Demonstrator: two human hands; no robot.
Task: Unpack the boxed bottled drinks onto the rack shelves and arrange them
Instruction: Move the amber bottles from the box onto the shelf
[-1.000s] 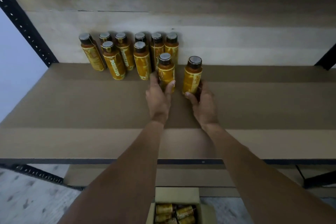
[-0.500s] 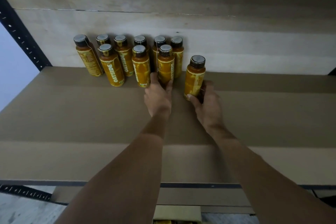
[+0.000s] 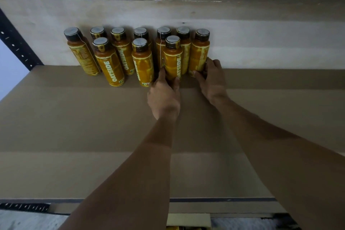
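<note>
Left hand (image 3: pixel 164 97): thumb and fingers curled round the base of the front bottle (image 3: pixel 172 61)
Right hand (image 3: pixel 212 78): fingers wrapped round the rightmost bottle (image 3: pixel 198 54), upright at the back wall
Other bottles (image 3: pixel 108 63): eight, upright, packed in two rows to the left
Shelf (image 3: pixel 93 117): brown board under all the bottles
</note>
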